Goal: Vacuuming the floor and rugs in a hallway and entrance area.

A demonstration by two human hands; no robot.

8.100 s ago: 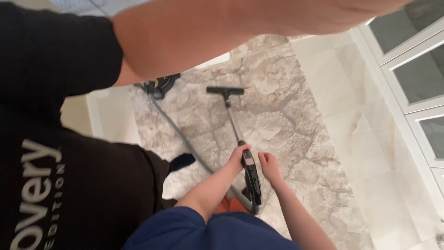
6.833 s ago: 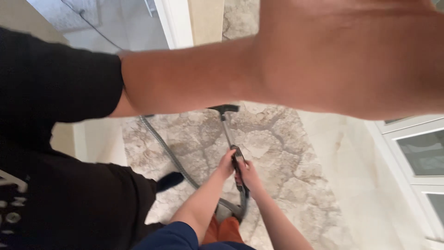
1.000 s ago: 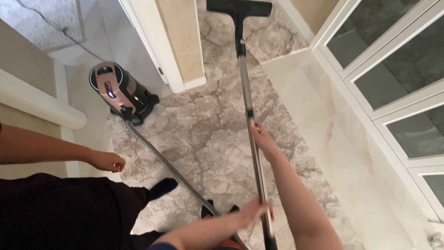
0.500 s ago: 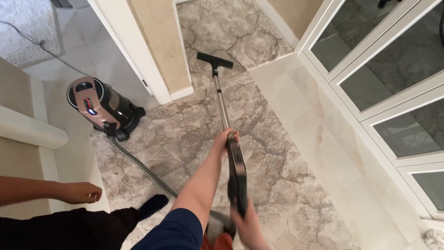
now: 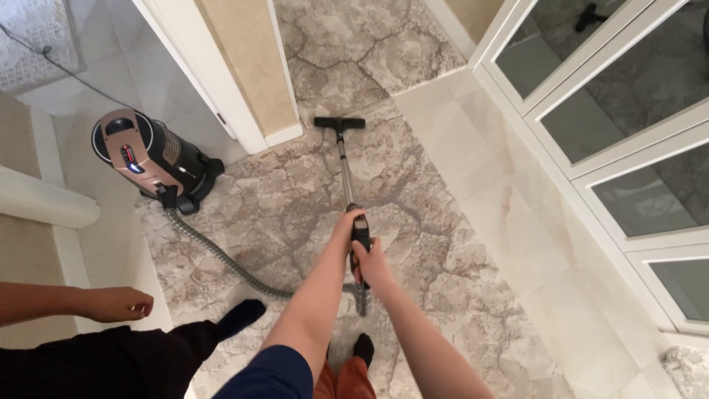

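Both my hands grip the black handle of a vacuum cleaner wand. My left hand is at the top of the handle where it meets the metal tube. My right hand holds the handle just below. The tube runs forward to a flat black floor nozzle resting on the marble-patterned floor. A ribbed grey hose leads left from the handle to the black and copper canister.
Another person in black stands at my left, with a hand and a black-socked foot close to the hose. A white door frame and beige wall corner stand ahead. White glass-panelled doors line the right side.
The nozzle has been pulled back toward me from beyond the wall corner. My right hand moved up the handle to sit just below my left hand. The other person's hand stays low at the left.
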